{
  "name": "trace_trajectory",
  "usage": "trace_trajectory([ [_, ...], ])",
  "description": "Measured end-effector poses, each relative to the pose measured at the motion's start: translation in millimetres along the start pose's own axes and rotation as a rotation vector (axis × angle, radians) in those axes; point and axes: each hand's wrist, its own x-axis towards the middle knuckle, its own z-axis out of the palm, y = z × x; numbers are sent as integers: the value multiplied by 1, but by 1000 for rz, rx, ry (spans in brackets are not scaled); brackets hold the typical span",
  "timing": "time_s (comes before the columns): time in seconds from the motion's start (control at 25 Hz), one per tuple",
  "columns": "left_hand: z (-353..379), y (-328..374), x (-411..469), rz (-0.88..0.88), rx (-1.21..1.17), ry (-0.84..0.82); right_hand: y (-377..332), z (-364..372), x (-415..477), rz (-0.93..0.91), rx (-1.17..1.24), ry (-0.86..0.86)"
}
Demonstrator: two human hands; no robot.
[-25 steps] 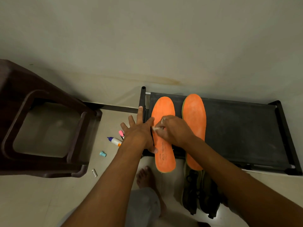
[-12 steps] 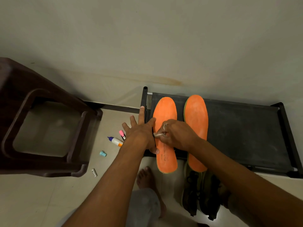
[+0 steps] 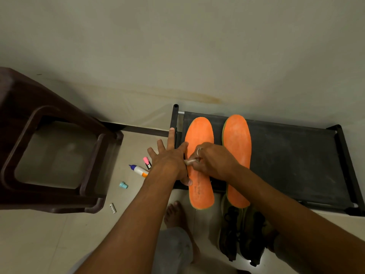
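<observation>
By the wall, a low black shelf (image 3: pixel 296 155) holds two orange shoe pads side by side.
The left hand (image 3: pixel 169 161) lies flat beside the left insole (image 3: pixel 199 133), its fingers straight and spread, its thumb touching the pad's edge. The right hand (image 3: pixel 215 163) sits over that insole, its fingers curled and pinching a small pale stick (image 3: pixel 189 161). The right insole (image 3: pixel 237 135) lies just beside it. A glue bottle (image 3: pixel 139 170) and a pink marker (image 3: pixel 147 162) lie on the floor near the left hand.

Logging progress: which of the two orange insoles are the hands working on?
The insole nearer the brown stool: the left hand rests at its edge and the right hand pinches a small pale tool over it.
</observation>
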Motion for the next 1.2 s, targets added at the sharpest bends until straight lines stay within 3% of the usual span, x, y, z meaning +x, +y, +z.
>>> trace_trajectory([
  [0.16,1,-1,0,5,-5,14,15,-9,32,210,-244,142],
  [0.24,1,-3,0,0,-6,16,13,-8,41,252,-222,198],
  [0.32,2,-2,0,-3,-8,8,7,-4,32,169,-84,160],
  [0.4,1,-1,1,-6,0,4,3,-4,13,44,34,15],
  [0.48,1,-1,1,-4,-1,6,7,-9,7,-19,15,-98],
  [0.64,1,-1,0,2,-9,14,25,-21,41,105,-254,78],
  [0.72,0,-1,-1,-2,-4,9,24,-18,49,151,-255,173],
  [0.92,-1,-1,-1,1,8,-2,12,-8,14,-21,8,-33],
  [1.04,-1,0,-1,0,11,1,18,-10,16,-45,-136,-46],
  [1.2,-1,-1,-1,1,2,7,33,-21,51,123,-348,129],
])
